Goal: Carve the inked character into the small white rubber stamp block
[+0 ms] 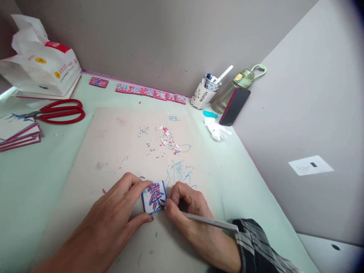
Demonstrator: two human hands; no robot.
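A small square carving tile lies on the pale board, with a blue border and a blue character on it, some pink-red showing where the surface is cut. My left hand grips its left side, fingertips at the upper edge and thumb at the lower corner. In my right hand a slim silver carving knife is held like a pen. Its tip meets the tile's lower right part, though my fingers largely hide it. Small white, pink and blue shavings are scattered beyond the tile.
Red-handled scissors and stacked blank tiles lie at the left, a white paper bag behind. Finished-looking pink tiles line the back. A pen cup, a bottle, a phone and crumpled tissue stand right.
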